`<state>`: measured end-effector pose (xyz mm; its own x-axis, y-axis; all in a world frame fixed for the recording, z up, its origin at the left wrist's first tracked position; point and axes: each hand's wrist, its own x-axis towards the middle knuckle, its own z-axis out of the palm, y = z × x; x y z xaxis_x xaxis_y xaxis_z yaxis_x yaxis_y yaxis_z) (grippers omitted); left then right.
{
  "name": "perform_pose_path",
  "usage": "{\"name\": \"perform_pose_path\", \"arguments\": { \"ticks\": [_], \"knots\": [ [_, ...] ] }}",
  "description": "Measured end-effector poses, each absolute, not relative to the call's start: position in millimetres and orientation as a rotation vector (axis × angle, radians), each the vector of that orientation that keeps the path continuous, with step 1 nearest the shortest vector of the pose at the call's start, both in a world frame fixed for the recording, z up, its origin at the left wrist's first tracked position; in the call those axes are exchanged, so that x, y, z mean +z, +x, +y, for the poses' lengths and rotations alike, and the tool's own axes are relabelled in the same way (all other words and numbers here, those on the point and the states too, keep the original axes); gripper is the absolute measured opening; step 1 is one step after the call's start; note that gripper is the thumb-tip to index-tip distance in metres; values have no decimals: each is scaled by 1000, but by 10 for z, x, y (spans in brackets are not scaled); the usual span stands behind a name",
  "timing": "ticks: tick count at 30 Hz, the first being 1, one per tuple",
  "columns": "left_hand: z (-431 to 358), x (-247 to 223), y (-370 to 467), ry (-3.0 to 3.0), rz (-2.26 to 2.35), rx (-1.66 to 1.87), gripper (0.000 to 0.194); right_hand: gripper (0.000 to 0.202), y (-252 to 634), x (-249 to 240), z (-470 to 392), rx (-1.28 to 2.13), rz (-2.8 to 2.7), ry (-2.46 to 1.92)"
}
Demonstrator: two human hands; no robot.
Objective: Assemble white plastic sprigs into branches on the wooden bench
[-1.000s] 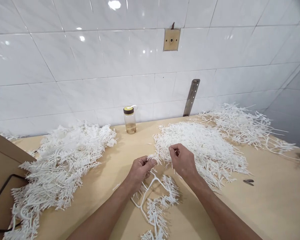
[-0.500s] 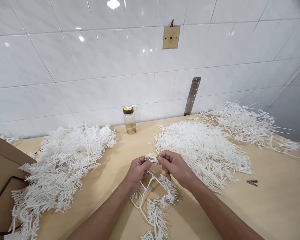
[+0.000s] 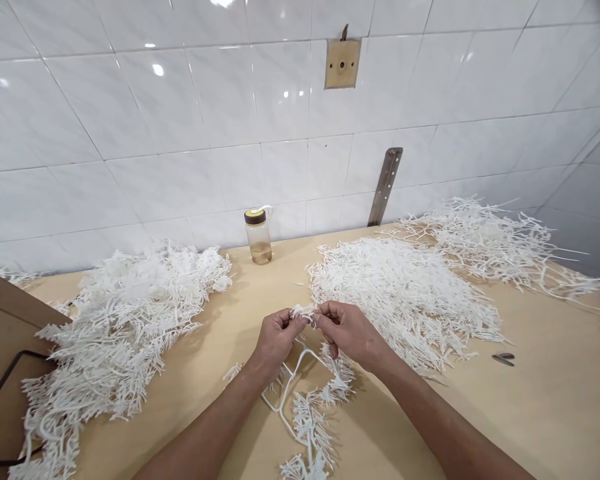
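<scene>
Here, each hand's grip (image 3: 310, 319) pinches the white, finely bristled, branching piece (image 3: 310, 413).

The one view looks from the person's head, forward and steeply down between the left forearm (image 3: 215, 417) and right forearm (image 3: 430, 413). It sits close above the desk (image 3: 555, 407), the white branching piece (image 3: 311, 419) low in its middle, and faces the tiled wall (image 3: 180, 120) behind.
</scene>
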<state>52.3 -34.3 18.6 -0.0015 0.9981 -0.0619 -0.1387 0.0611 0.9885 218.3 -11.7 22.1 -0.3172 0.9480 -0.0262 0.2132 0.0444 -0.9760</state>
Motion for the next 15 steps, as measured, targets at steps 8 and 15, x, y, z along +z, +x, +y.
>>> {"name": "perform_pose_path", "arguments": {
  "ticks": [8,15],
  "knots": [
    [-342,158,530,1039,1091,1170,38,15,2084,183,-153,495,-1980,-1312],
    [-377,173,502,993,1090,1080,41,13,2359,166,56,313,-1736,-1476]
  ]
}}
